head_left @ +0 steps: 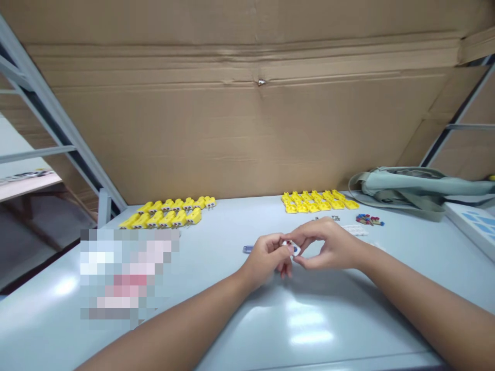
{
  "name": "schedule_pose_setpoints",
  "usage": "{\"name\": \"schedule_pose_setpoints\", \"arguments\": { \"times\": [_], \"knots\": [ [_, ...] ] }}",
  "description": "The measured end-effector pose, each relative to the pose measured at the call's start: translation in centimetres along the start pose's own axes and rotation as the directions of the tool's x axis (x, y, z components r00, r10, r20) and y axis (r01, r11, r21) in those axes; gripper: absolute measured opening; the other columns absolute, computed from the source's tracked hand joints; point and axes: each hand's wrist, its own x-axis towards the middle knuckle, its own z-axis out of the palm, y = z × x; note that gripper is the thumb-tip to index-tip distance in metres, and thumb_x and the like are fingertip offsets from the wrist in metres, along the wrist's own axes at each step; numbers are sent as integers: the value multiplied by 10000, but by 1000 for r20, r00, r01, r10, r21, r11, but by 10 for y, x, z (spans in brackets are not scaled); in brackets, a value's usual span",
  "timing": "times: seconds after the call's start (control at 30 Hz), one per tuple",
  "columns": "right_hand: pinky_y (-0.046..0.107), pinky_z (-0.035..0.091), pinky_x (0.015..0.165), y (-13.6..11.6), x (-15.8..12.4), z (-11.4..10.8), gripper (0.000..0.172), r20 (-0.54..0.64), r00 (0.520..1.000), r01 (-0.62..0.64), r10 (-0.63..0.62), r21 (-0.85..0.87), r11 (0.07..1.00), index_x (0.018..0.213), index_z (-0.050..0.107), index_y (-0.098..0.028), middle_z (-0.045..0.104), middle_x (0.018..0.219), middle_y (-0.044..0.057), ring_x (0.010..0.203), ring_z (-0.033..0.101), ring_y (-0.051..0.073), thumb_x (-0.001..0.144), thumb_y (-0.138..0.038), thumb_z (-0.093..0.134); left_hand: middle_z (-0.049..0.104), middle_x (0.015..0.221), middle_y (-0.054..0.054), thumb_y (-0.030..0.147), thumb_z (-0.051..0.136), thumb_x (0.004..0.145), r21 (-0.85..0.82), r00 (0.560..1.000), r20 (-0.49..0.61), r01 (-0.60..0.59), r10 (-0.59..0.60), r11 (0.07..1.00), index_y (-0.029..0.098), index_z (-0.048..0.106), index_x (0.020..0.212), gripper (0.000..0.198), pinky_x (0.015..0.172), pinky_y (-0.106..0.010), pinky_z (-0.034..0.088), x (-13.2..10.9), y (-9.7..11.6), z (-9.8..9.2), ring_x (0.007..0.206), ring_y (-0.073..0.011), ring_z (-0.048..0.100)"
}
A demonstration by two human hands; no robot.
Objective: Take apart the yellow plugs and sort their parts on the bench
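A small white plastic piece (296, 247) with a red and a blue spot on it is held up over the table, between both hands. My left hand (270, 256) pinches it between thumb and fingers. From the other side, my right hand (328, 244) has thumb and fingertips closed on its edge. Behind the left hand a blue object (248, 249) lies on the table, mostly hidden. Beyond the right hand are small metal parts (334, 218), a pile of red and blue tipped pins (369, 220) and some white pieces (356, 230).
Two rows of yellow plugs (166, 212) stand at the back left of the table (216, 319). Yellow half shells (315, 202) are lined up at the back right. A grey-green bag (410, 184) and a white-and-blue box (474, 221) lie far right. Cardboard (247, 139) walls the back.
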Motion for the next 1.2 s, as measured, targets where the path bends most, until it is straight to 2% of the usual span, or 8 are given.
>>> {"name": "schedule_pose_setpoints", "arguments": {
  "times": [0.23, 0.33, 0.4, 0.43, 0.7, 0.87, 1.0, 1.2],
  "knots": [
    [208, 535, 595, 7, -2, -5, 180, 94, 991, -91, 92, -9, 996, 816, 679, -135, 693, 674, 26, 615, 656, 127, 647, -151, 619, 391, 295, 76, 240, 523, 617, -18, 976, 131, 180, -176, 983, 144, 553, 615, 101, 288, -169, 309, 9, -5, -3, 307, -129, 512],
    [223, 547, 629, 11, -2, -4, 194, 75, 990, -125, 120, 76, 989, 837, 682, -126, 698, 705, 29, 646, 658, 128, 658, -157, 614, 395, 303, 82, 263, 534, 635, -12, 988, 62, 145, -144, 989, 139, 570, 666, 134, 293, -162, 314, 11, -3, -2, 311, -121, 511],
    [239, 554, 658, 11, -1, -2, 249, 40, 990, -142, 137, 157, 977, 902, 678, -122, 703, 733, 27, 669, 658, 127, 665, -149, 604, 475, 353, 60, 270, 549, 645, -2, 994, -51, 99, -99, 995, 124, 594, 761, 192, 308, -172, 340, 10, 0, -1, 324, -115, 512],
    [245, 556, 666, 11, -1, -1, 269, 21, 989, -148, 147, 189, 971, 921, 675, -118, 704, 738, 27, 675, 657, 127, 663, -143, 601, 513, 382, 44, 277, 553, 651, 5, 993, -66, 94, -93, 996, 118, 600, 798, 221, 319, -177, 350, 9, 1, -1, 330, -112, 513],
    [234, 536, 594, 6, 1, 13, 245, -85, 976, -186, 200, 153, 971, 856, 674, -94, 684, 658, 28, 629, 638, 134, 622, -163, 663, 546, 459, 25, 378, 602, 701, 0, 994, 42, 103, -103, 995, 134, 583, 778, 257, 356, -176, 372, 7, 2, -7, 366, -95, 504],
    [218, 508, 625, 6, 1, 17, 344, -100, 994, -58, 51, -67, 996, 997, 663, -181, 700, 719, 9, 649, 627, 116, 677, -90, 579, 549, 522, 14, 491, 654, 675, -8, 996, 52, 70, -69, 998, 125, 589, 775, 385, 397, -199, 412, 8, 0, -7, 403, -90, 490],
    [237, 491, 642, 18, 1, 21, 370, -143, 983, 68, -112, -279, 958, 1055, 634, -196, 681, 738, 19, 651, 603, 118, 699, -114, 576, 565, 580, 13, 482, 686, 658, -51, 999, 30, 39, -38, 998, 132, 595, 751, 373, 444, -229, 453, 8, 0, -7, 449, -106, 529],
    [224, 481, 626, 32, 1, 14, 295, -32, 972, 211, -231, -300, 930, 1044, 626, -167, 654, 751, 31, 630, 578, 98, 754, -172, 572, 587, 510, 10, 472, 680, 674, -2, 998, 23, 50, -50, 999, 136, 585, 748, 357, 468, -245, 461, 7, -2, -7, 443, -131, 562]
  ]
}}
